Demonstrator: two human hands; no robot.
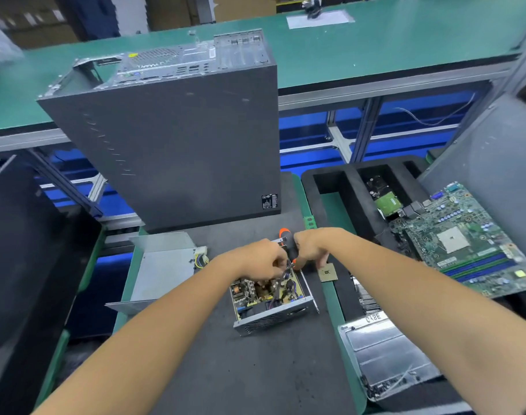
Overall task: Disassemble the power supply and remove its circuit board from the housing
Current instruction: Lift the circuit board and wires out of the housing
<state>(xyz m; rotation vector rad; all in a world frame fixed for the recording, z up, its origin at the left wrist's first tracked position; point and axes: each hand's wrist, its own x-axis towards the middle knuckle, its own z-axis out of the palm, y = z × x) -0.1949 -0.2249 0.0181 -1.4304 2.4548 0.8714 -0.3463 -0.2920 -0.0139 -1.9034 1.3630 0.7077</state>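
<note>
2 hands [285,257] over power supply [272,298]

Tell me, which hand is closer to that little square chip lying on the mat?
Right. The right hand is just up and left of the square chip, its fingers almost reaching it. The left hand is farther left, over the open power supply.

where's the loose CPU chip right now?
In the head view, the CPU chip lies flat on the dark mat, right of the open power supply, just below the right hand.
</note>
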